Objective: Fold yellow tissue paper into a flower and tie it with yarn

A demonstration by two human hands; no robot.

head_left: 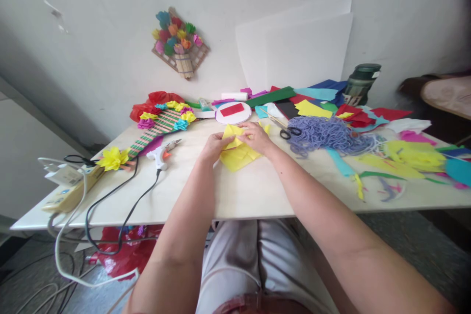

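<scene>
Yellow crepe paper [239, 157] lies at the middle of the table, creased and partly folded, with its near corner spread toward me. My left hand [216, 147] pinches its left side between thumb and fingers. From the right, my right hand [256, 138] grips the upper part, its fingers closed over the paper. Just beyond my hands sits a round white disc [224, 118] with a red paper strip [232, 109] on it. A pair of black-handled scissors [290, 132] rests right of my right hand.
A glue gun [158, 157] with its cord and a power strip [73, 189] occupy the left side. Behind them lies a flower-trimmed woven fan shape [162, 127]. Purple yarn [327, 135], coloured paper scraps [412, 157] and a dark bottle [362, 83] fill the right.
</scene>
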